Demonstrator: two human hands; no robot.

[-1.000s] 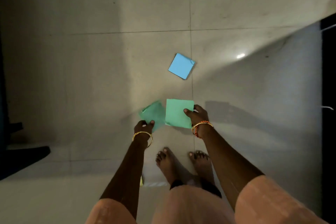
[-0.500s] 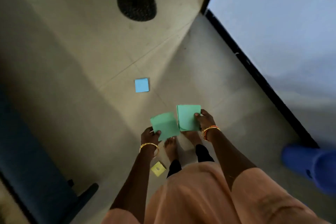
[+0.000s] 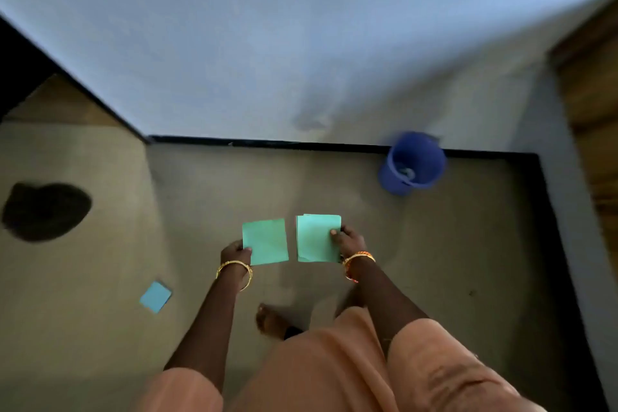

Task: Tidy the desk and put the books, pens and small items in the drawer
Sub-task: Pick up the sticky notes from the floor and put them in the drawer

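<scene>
Two green paper pads are held out in front, well above the floor [image 3: 451, 261]: the left hand [image 3: 235, 252] pinches the left green pad [image 3: 266, 246] at its lower corner, the right hand [image 3: 349, 241] grips the right green pad [image 3: 317, 239] along its edge. A blue pad [image 3: 155, 296] lies on the floor to the left. Stacking both green pads into one hand would probably free the other for the blue one; neither desk nor drawer shows.

two green paper squares [image 3: 266, 246] [image 3: 317, 238] held side by side, blue paper square [image 3: 155, 296] flat on floor
</scene>
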